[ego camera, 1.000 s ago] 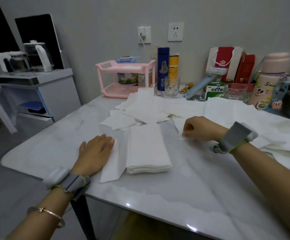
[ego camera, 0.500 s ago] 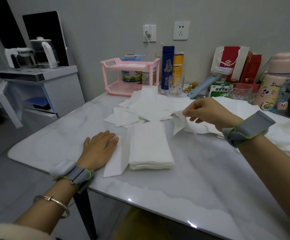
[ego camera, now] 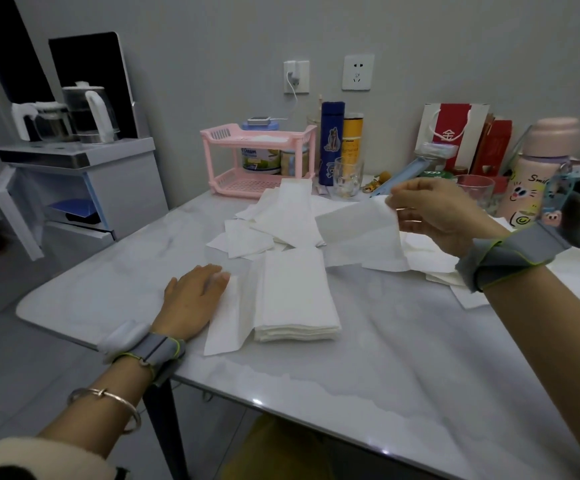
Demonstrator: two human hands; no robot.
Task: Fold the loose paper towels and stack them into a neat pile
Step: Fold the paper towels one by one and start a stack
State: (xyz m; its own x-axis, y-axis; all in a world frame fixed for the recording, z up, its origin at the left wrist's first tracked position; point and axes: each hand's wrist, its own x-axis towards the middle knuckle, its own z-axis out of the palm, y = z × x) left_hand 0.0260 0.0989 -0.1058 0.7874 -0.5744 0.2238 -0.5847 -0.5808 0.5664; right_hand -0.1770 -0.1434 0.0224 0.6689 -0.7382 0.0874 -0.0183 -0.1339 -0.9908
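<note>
Our left hand [ego camera: 195, 299] lies flat, fingers straight, on a single sheet [ego camera: 227, 323] just left of the folded pile [ego camera: 295, 296] on the counter [ego camera: 385, 368]. Our right hand [ego camera: 434, 213], held up, pinches a lifted towel [ego camera: 357, 233] by its corner. The towel's lower edge blurs into the loose towels [ego camera: 281, 216]. The pile runs lengthwise away from us, and the lifted towel stretches leftward.

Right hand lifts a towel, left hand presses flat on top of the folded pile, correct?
No. The head view shows the left hand flat beside the folded pile, at the edge of a single sheet; the right hand does lift a towel.
</note>
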